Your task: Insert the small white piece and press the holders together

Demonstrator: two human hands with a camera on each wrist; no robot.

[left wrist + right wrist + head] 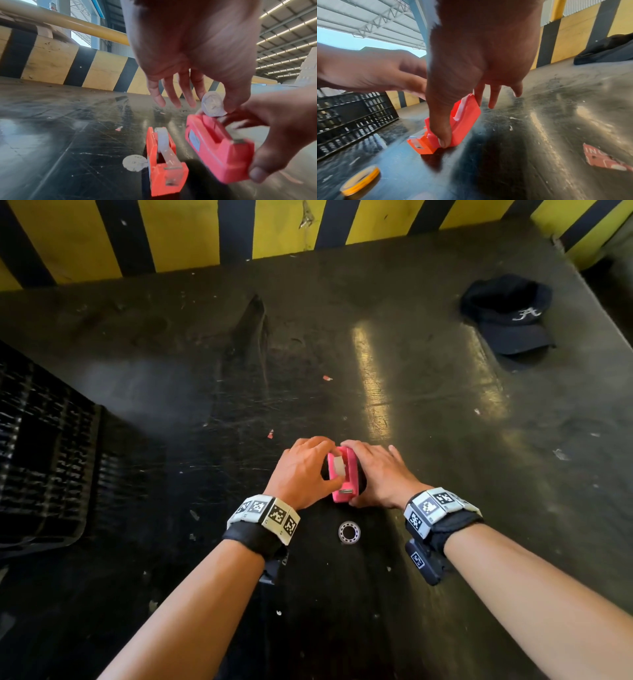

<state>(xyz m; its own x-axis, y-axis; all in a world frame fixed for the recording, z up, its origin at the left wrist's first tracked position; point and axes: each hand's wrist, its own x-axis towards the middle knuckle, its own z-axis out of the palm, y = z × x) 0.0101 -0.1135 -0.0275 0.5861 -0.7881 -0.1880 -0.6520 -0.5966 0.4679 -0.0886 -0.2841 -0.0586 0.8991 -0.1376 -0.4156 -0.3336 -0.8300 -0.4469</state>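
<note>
My right hand [376,474] grips a pink tape dispenser [351,470] just above the black table [445,508], thumb near its cutter end [238,142], fingers round the far end. My left hand [308,470] pinches a white spool [213,106] between thumb and forefinger over the dispenser's slot, other fingers spread. In the left wrist view a second dispenser [164,162], loaded with clear tape, stands on the table just left of the held one [217,146]. The right wrist view shows my thumb [441,129] on the held dispenser [467,116].
A loose tape roll [349,531] lies on the table between my wrists, also in the right wrist view [360,180]. A black slatted crate [44,457] stands at the left, a dark cap [507,316] far right. A yellow-and-black striped barrier [188,234] bounds the back edge. Paper scraps lie scattered.
</note>
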